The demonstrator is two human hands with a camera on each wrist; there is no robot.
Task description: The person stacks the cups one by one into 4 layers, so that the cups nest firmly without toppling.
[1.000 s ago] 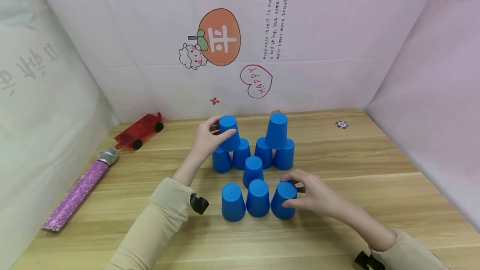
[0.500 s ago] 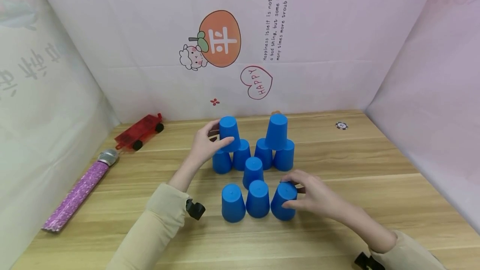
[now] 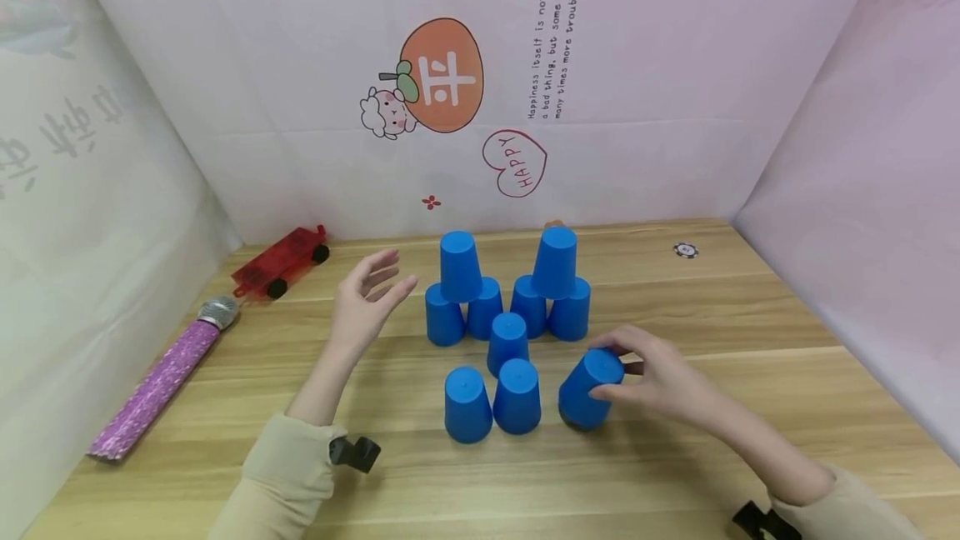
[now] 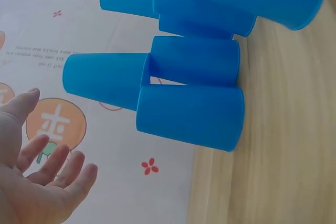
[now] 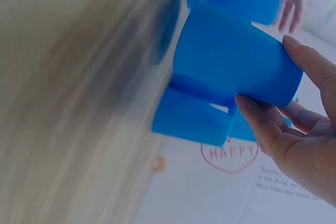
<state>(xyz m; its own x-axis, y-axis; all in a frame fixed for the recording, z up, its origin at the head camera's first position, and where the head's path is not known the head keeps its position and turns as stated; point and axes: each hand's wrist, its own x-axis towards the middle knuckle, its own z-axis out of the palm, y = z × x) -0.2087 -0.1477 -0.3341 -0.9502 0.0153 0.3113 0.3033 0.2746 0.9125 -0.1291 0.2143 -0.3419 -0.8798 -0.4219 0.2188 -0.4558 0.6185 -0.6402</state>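
Note:
My right hand (image 3: 660, 377) pinches an upside-down blue cup (image 3: 585, 394) near its closed end; the cup leans, its rim tipped off the table, as the right wrist view also shows with the held cup (image 5: 231, 53). To the left, my left hand (image 3: 363, 302) hovers with relaxed fingers apart from the left stack. That stack has one blue cup (image 3: 460, 267) bridging two others. A matching stack with a top cup (image 3: 555, 263) stands beside it. Closer in, a single cup (image 3: 507, 344) stands behind two front cups, the left one (image 3: 467, 407) and the middle one (image 3: 517, 397).
On the left of the wooden table (image 3: 750, 357) lie a pink glittery microphone (image 3: 161, 377) and a red toy car base (image 3: 281, 261). A poker chip (image 3: 686, 250) lies at the back right. Printed white cloth walls (image 3: 637, 107) enclose the back and sides.
The left hand has let go of the left stack's top cup and drawn back left. The right hand has lifted and tilted the front right cup, moving it slightly right, away from its neighbour.

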